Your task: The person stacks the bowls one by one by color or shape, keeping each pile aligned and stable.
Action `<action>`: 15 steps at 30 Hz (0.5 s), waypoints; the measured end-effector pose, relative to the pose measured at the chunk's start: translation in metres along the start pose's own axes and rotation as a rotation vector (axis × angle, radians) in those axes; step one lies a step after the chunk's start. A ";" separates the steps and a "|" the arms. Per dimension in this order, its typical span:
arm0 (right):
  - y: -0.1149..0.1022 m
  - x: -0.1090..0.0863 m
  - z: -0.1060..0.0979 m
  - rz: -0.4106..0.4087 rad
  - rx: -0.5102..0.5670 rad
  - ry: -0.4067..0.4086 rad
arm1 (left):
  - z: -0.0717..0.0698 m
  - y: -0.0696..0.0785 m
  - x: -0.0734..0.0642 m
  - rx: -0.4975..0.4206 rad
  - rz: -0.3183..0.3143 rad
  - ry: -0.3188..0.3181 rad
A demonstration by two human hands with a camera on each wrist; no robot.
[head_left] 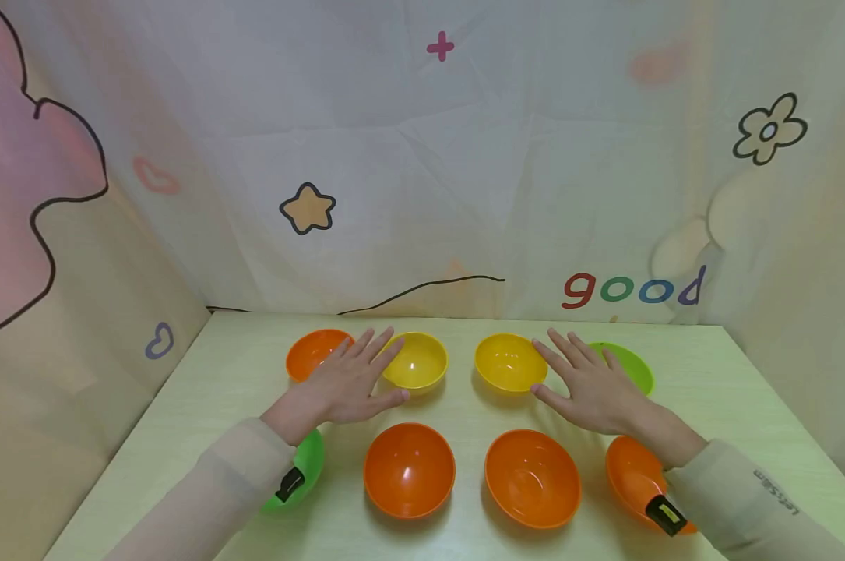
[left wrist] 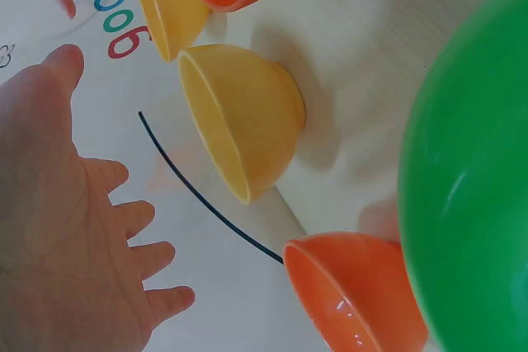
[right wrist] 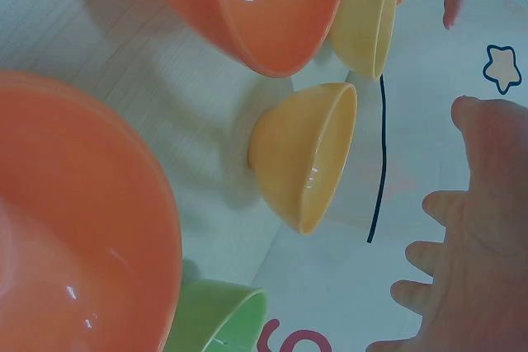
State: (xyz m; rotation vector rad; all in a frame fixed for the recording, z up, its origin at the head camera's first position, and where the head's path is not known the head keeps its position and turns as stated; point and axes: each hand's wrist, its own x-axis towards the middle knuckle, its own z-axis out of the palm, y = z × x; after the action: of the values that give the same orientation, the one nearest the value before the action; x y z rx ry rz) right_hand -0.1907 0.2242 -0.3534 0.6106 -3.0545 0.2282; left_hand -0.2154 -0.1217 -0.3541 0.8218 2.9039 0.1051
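My left hand [head_left: 348, 382] hovers with fingers spread and palm down, overlapping the back-left orange bowl [head_left: 313, 351] and the left yellow bowl [head_left: 418, 362] in the head view. Nothing is in its grasp. On the other side my right hand [head_left: 590, 382], also spread and holding nothing, partly covers the right yellow bowl [head_left: 509, 364] and the back-right green bowl [head_left: 628, 368]. In the left wrist view the left palm [left wrist: 58, 220] is above the bowls, clear of them. The right palm [right wrist: 478, 237] shows likewise in the right wrist view.
Two orange bowls stand in the front row, one left of centre [head_left: 410, 471] and one right of centre [head_left: 532, 478]. A green bowl [head_left: 310, 463] lies partly under the left forearm, an orange bowl [head_left: 632, 471] by the right sleeve. Printed cloth [head_left: 394, 156] walls the table [head_left: 457, 413].
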 end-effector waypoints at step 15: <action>0.001 -0.002 -0.003 0.010 -0.020 0.014 | 0.000 -0.002 -0.001 0.008 -0.001 0.020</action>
State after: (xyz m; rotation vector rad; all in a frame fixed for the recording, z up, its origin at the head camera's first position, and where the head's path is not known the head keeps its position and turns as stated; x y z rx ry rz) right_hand -0.1895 0.2257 -0.3501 0.5899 -3.0437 0.2016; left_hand -0.2154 -0.1240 -0.3546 0.8260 2.9251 0.1026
